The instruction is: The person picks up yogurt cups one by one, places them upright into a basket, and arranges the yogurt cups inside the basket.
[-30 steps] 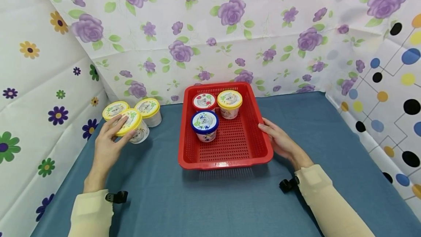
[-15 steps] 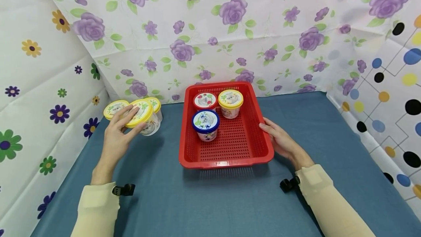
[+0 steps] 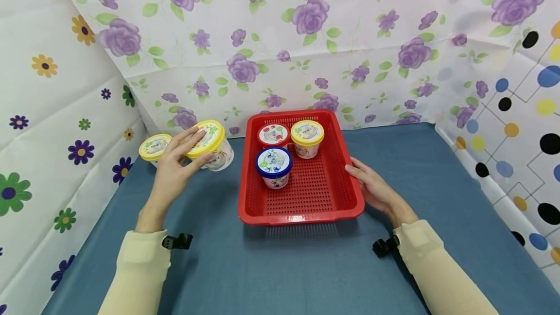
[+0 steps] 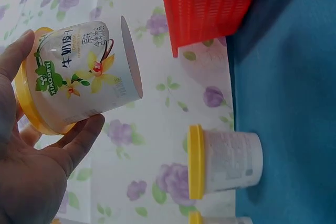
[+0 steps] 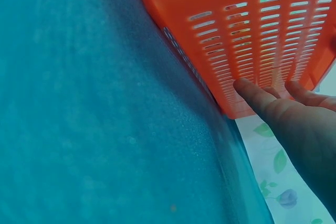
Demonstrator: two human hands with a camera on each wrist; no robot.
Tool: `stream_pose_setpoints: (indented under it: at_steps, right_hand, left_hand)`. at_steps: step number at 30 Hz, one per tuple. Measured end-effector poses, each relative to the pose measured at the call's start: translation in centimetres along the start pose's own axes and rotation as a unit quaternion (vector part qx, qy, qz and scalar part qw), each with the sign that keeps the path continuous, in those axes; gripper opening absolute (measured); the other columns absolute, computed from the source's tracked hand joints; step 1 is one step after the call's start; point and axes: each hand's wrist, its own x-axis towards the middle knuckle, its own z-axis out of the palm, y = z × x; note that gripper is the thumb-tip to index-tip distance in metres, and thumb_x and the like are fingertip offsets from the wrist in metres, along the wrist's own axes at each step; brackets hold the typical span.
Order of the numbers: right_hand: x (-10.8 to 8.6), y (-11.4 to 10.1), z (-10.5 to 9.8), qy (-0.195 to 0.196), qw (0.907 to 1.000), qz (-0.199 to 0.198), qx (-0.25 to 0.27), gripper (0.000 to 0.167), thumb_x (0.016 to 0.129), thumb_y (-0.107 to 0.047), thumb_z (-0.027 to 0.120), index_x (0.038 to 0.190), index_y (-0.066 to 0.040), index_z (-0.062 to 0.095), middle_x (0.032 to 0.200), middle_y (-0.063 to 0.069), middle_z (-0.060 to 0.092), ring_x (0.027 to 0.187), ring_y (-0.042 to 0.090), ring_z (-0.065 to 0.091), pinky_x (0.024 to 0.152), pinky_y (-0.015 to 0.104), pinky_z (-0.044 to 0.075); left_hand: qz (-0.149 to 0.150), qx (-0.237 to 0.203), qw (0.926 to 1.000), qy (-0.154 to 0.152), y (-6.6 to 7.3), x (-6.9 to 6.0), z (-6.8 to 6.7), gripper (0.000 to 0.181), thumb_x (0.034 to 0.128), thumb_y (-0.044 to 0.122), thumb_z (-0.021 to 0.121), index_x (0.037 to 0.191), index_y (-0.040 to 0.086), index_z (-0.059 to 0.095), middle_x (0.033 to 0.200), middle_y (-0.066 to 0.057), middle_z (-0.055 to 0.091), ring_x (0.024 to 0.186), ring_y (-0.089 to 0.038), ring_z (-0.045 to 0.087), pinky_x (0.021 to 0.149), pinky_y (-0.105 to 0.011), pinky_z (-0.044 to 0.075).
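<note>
My left hand [image 3: 171, 176] grips a white printed paper cup with a yellow lid [image 3: 220, 152] by its lid, raised off the table and tilted. In the left wrist view this cup [image 4: 92, 69] shows a yellow flower print. Below it stand two more yellow-lidded cups, one [image 3: 154, 147] at far left and one [image 4: 231, 160] mostly hidden in the head view. My right hand [image 3: 375, 187] holds the right rim of a red plastic basket [image 3: 302, 218], fingertips [image 5: 244, 85] against its slotted outer wall. Inside are a red-lidded cup [image 3: 273, 135], a yellow-lidded cup [image 3: 307, 139] and a blue-lidded cup [image 3: 274, 166].
A blue cloth [image 3: 280, 276] covers the table. Flower-printed sheeting [image 3: 280, 38] rises behind it, with patterned sheets at the left [image 3: 43, 135] and right [image 3: 525, 135]. The basket's left wall stands between the raised cup and the cups inside.
My left hand has lifted the yellow-lidded cup and carried it right and away from me, past the other cups, closer to the basket. My right hand and the basket have stayed put.
</note>
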Motion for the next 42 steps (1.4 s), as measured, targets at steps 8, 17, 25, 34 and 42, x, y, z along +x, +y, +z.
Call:
stream_pose_setpoints:
  at_steps: [8, 17, 25, 34, 42]
  right_hand:
    - [0.0, 0.0, 0.1, -0.001, 1.0, -0.005, -0.003, 0.058, 0.113, -0.029, 0.045, 0.164, -0.011, 0.024, 0.153, 0.031, 0.041, 0.117, 0.029, 0.068, 0.092, 0.044, 0.059]
    - [-0.1, 0.0, 0.0, -0.001, 1.0, -0.003, 0.002, 0.058, 0.113, -0.031, 0.045, 0.163, -0.011, 0.025, 0.153, 0.031, 0.041, 0.119, 0.028, 0.067, 0.092, 0.043, 0.059]
    - [0.0, 0.0, 0.1, -0.005, 1.0, -0.003, 0.004, 0.058, 0.113, -0.031, 0.045, 0.164, -0.011, 0.024, 0.154, 0.031, 0.041, 0.12, 0.029, 0.067, 0.092, 0.043, 0.059]
    - [0.0, 0.0, 0.0, -0.004, 1.0, -0.003, 0.006, 0.058, 0.113, -0.031, 0.046, 0.163, -0.011, 0.025, 0.154, 0.031, 0.041, 0.12, 0.027, 0.067, 0.093, 0.042, 0.059]
    - [-0.2, 0.0, -0.1, -0.003, 0.9999, 0.0, 0.01, 0.059, 0.113, -0.032, 0.045, 0.164, -0.012, 0.024, 0.154, 0.031, 0.04, 0.12, 0.026, 0.067, 0.093, 0.041, 0.059]
  left_hand:
    - [0.002, -0.012, 0.9998, -0.015, 0.9, 0.9, 0.8, 0.059, 0.0949, 0.011, 0.078, 0.15, 0.018, 0.058, 0.16, -0.004, 0.041, 0.139, -0.028, 0.047, 0.098, -0.012, 0.045]
    - [0.026, -0.029, 0.9989, -0.025, 2.0, 2.0, 2.3, 0.057, 0.0941, 0.012, 0.079, 0.148, 0.02, 0.061, 0.157, 0.001, 0.045, 0.139, -0.023, 0.046, 0.103, -0.019, 0.047]
    - [0.03, -0.036, 0.9978, -0.047, 2.9, 2.9, 3.3, 0.057, 0.0948, 0.015, 0.078, 0.149, 0.019, 0.06, 0.159, 0.001, 0.043, 0.143, -0.022, 0.043, 0.109, -0.033, 0.048]
    - [0.046, -0.026, 0.9968, -0.059, 3.3, 3.8, 4.2, 0.056, 0.0963, 0.019, 0.078, 0.149, 0.02, 0.059, 0.16, 0.001, 0.043, 0.145, -0.021, 0.04, 0.108, -0.029, 0.047]
    - [0.065, -0.021, 0.9939, -0.086, 4.1, 5.0, 5.8, 0.057, 0.0958, 0.024, 0.079, 0.149, 0.021, 0.06, 0.161, 0.001, 0.042, 0.151, -0.021, 0.033, 0.112, -0.05, 0.044]
